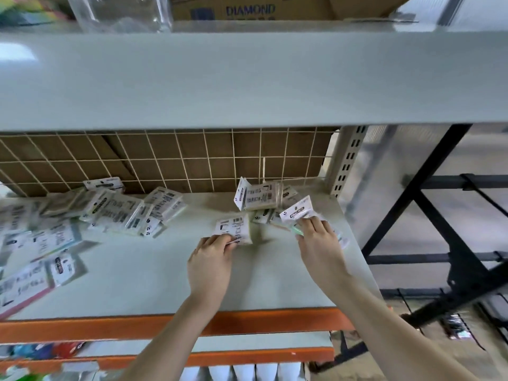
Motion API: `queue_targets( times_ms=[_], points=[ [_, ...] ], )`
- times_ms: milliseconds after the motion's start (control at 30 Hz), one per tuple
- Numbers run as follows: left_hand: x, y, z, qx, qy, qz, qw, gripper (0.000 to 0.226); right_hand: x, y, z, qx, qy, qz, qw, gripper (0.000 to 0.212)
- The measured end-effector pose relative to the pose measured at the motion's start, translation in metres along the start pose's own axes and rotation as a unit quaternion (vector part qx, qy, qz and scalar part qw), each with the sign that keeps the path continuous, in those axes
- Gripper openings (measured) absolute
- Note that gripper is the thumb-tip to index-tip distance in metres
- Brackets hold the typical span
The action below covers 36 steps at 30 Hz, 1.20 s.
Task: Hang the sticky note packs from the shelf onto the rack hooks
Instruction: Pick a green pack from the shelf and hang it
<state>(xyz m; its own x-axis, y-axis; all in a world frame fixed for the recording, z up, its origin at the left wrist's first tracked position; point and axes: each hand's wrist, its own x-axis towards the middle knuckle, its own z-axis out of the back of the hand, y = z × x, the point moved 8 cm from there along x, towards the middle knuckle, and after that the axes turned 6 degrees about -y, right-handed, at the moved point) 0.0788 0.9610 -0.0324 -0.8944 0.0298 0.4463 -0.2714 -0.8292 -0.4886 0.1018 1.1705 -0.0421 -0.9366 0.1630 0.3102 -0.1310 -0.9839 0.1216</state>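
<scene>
Head view. Item: grey shelf with an orange front rail, backed by a white wire grid over brown cardboard.

Item: left hand, fingers curled, pinching the near edge of one sticky note pack; the pack stood tilted up off the shelf surface, label side showing.

Item: right hand, fingers curled around a second pack with a white header card, green edge visible under the fingertips; how many packs lay in that grip could not be told.

Item: small heap of packs just behind both hands, against the grid at the shelf's right rear, one leaning upright.

Item: larger scatter of packs across the shelf's left half, lying flat and overlapping, blurred toward the edge.

Item: upper shelf overhead, bearing a cardboard box printed DIAMOND and a clear plastic bag.

Item: black metal rack frame to the right, beyond the shelf post; its hooks were too blurred to make out.
</scene>
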Motion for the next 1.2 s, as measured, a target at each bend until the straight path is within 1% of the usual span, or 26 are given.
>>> queue_targets(
  times_ms=[67,133,167,233,333,400,433,500,567,633,700,767,800,833,900,933,1000,1100,1200],
  points=[
    [-0.007,-0.007,0.006,-0.009,-0.010,-0.020,1.000,0.016,-0.005,0.003,0.012,-0.022,-0.022,0.019,0.999,0.029],
    [-0.011,-0.007,0.012,-0.038,-0.022,-0.010,0.999,0.011,-0.010,0.006,0.022,-0.039,-0.032,0.045,0.998,0.024],
    [-0.011,-0.007,0.015,-0.054,-0.027,0.000,0.998,0.007,-0.010,0.005,0.025,-0.029,-0.027,0.041,0.998,0.026],
    [-0.008,-0.012,0.023,-0.077,-0.034,0.004,0.996,0.003,-0.010,-0.003,0.037,0.050,-0.032,-0.013,0.998,0.029],
    [0.001,-0.021,0.036,-0.109,-0.046,-0.006,0.993,0.006,-0.007,-0.014,0.058,0.200,-0.099,-0.100,0.970,0.025],
    [0.006,-0.027,0.040,-0.131,-0.035,-0.013,0.991,0.009,-0.008,-0.024,0.062,0.292,-0.131,-0.168,0.933,0.020],
    [0.008,-0.029,0.040,-0.140,-0.023,-0.015,0.990,0.011,-0.010,-0.030,0.061,0.347,-0.136,-0.213,0.903,0.018],
    [0.010,-0.036,0.040,-0.157,-0.002,-0.018,0.987,0.020,-0.017,-0.042,0.054,0.458,-0.116,-0.293,0.831,0.015],
    [0.012,-0.041,0.038,-0.171,0.014,-0.016,0.985,0.022,-0.025,-0.048,0.046,0.544,-0.079,-0.338,0.764,0.022],
    [0.015,-0.049,0.039,-0.176,0.026,-0.017,0.984,0.018,-0.032,-0.053,0.048,0.579,-0.063,-0.354,0.732,0.031],
    [0.018,-0.059,0.041,-0.179,0.036,-0.029,0.983,0.017,-0.038,-0.059,0.056,0.596,-0.067,-0.361,0.714,0.035],
    [0.020,-0.068,0.042,-0.182,0.049,-0.038,0.981,0.017,-0.043,-0.064,0.064,0.600,-0.075,-0.363,0.708,0.027],
    [0.021,-0.075,0.043,-0.177,0.055,-0.044,0.982,0.017,-0.047,-0.066,0.069,0.599,-0.074,-0.357,0.713,0.022],
    [0.021,-0.082,0.044,-0.169,0.061,-0.051,0.982,0.016,-0.050,-0.067,0.073,0.591,-0.071,-0.342,0.727,0.018],
    [0.020,-0.098,0.048,-0.153,0.072,-0.066,0.983,0.012,-0.055,-0.066,0.086,0.566,-0.070,-0.288,0.769,0.020],
    [0.019,-0.107,0.050,-0.149,0.077,-0.074,0.983,0.012,-0.058,-0.065,0.093,0.563,-0.072,-0.259,0.782,0.020],
    [0.012,-0.127,0.053,-0.152,0.090,-0.090,0.980,0.015,-0.064,-0.063,0.104,0.572,-0.064,-0.216,0.788,0.016],
    [-0.006,-0.162,0.057,-0.165,0.126,-0.120,0.971,0.019,-0.076,-0.069,0.122,0.566,-0.067,-0.180,0.802,0.010],
    [-0.028,-0.199,0.060,-0.212,0.174,-0.125,0.954,0.041,-0.095,-0.084,0.145,0.542,-0.088,-0.169,0.819,0.013]
  ],
)
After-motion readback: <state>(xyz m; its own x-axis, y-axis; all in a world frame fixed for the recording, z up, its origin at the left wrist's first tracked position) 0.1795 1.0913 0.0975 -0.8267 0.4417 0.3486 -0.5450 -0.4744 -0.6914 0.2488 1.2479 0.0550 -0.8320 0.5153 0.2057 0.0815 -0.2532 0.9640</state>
